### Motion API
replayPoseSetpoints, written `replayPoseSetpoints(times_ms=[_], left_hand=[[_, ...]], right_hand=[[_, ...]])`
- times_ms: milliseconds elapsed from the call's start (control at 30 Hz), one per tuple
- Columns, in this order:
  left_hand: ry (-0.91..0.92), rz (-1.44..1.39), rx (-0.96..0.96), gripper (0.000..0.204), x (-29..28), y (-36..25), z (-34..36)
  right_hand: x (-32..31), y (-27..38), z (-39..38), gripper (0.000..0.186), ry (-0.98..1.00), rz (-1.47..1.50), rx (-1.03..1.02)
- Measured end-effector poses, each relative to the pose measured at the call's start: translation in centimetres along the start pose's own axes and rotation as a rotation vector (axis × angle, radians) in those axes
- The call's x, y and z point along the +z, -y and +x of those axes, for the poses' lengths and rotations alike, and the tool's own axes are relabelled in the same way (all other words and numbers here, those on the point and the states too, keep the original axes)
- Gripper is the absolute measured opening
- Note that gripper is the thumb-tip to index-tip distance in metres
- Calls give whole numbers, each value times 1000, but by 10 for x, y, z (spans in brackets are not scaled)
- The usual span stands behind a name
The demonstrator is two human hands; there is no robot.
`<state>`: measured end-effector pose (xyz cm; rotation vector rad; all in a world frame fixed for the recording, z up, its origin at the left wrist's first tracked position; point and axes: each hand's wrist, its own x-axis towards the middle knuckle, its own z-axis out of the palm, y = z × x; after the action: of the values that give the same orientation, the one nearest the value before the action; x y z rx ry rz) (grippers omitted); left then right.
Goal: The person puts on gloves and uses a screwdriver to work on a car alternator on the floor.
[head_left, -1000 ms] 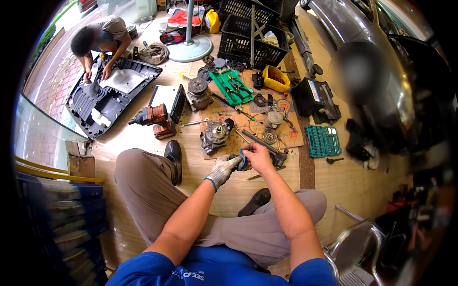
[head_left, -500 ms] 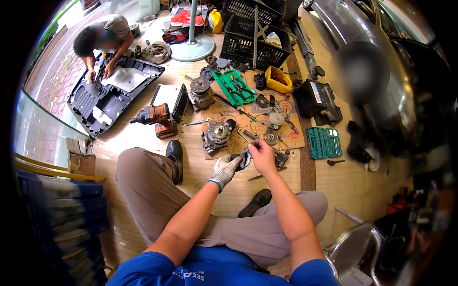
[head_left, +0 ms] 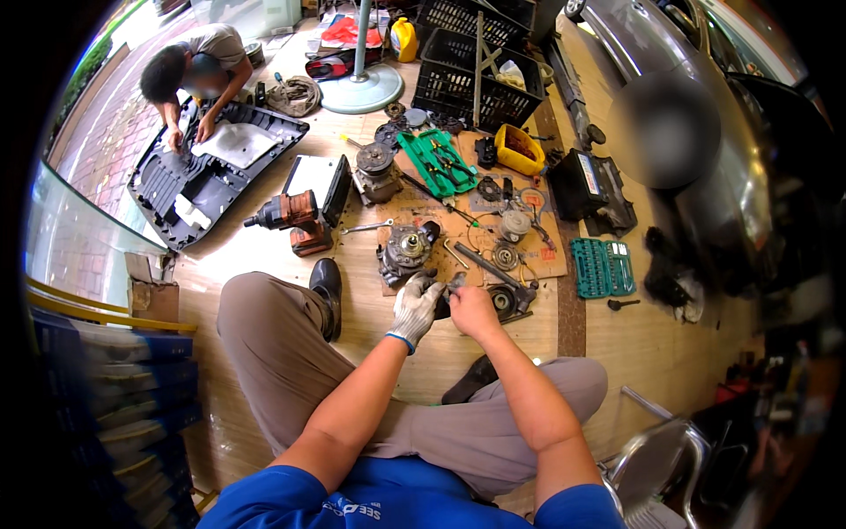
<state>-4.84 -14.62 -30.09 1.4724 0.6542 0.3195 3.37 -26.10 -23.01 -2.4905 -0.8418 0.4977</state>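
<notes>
My left hand point(head_left: 413, 310) wears a whitish knit glove with a blue cuff. It is closed, its fingers bent beside my bare right hand point(head_left: 474, 311). The right fingers are closed too, gripping a small grey, cloth-like piece point(head_left: 456, 282) between the hands; its kind is unclear. Whether the left fingers also hold it is hidden. Just beyond the glove sits a metal pump-like car part point(head_left: 406, 250) with a shaft on top. A thin bent rod point(head_left: 456, 254) and a long dark-handled tool point(head_left: 485, 265) lie past my hands, near a round pulley-like part point(head_left: 503, 301).
An orange impact wrench point(head_left: 295, 220) stands left, near a combination wrench point(head_left: 367, 227). Ahead are a second metal unit point(head_left: 376, 172), a green tool case point(head_left: 434, 162) and a yellow tub point(head_left: 519, 150). A socket set point(head_left: 603, 267) lies right. Another person point(head_left: 196, 75) handles a black panel point(head_left: 256, 157).
My right hand has come down toward me and slightly left, uncovering the pulley-like part. The blue edge seen between my hands no longer shows; a grey piece does.
</notes>
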Motion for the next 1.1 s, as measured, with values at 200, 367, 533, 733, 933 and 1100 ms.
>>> replayPoseSetpoints(times_ms=[200, 367, 533, 733, 933, 1100], left_hand=[[136, 96, 190, 39, 8, -26, -17], [212, 349, 242, 29, 9, -26, -30], [206, 306, 289, 32, 13, -22, -32], [140, 234, 328, 28, 9, -54, -33], [91, 421, 471, 21, 10, -54, -38], [111, 539, 529, 18, 11, -41, -36]], right_hand=[[3, -19, 9, 29, 271, -179, 115], [14, -47, 25, 26, 142, 740, 407], [14, -17, 22, 32, -127, 1661, 311], [22, -37, 31, 27, -182, 1062, -24], [27, -43, 43, 29, 63, 946, 274], [-11, 0, 37, 39, 44, 1375, 94]])
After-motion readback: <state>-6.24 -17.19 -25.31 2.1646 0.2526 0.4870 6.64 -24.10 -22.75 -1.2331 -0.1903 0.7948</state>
